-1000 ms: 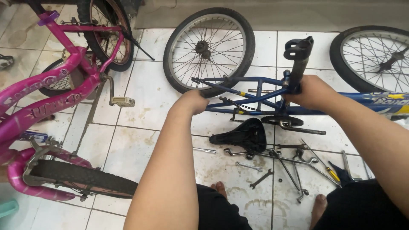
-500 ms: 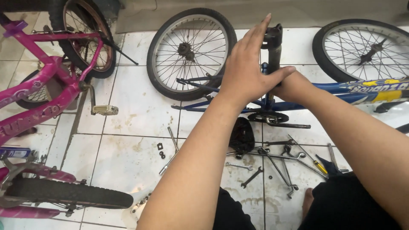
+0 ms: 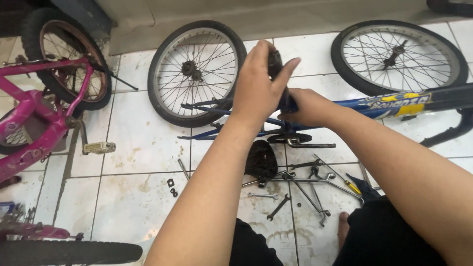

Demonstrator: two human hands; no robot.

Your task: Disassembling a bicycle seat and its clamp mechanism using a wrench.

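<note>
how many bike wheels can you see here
4. One on the pink bike at top left, a tyre along the bottom left edge, one lying on the tiles behind the left hand, one at top right. Others may sit outside the view.

Tiled floor (image 3: 138, 143), scattered wrenches (image 3: 278, 207), wheels (image 3: 197, 74)

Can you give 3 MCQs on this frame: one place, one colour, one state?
1. Where does the black saddle lie?
A. on the floor tiles below the blue frame
B. on the pink bike
C. on the wheel

2. What colour is the bike frame under the hands?
A. pink
B. blue
C. green

3. How is the left hand?
A. flat on the floor
B. fingers wrapped round the dark upright post
C. out of view

Answers: 1 A, it rests on tiles among the wrenches. 2 B, blue tubing shows beside the right hand. 3 B, the fingers curl round the post.
</note>
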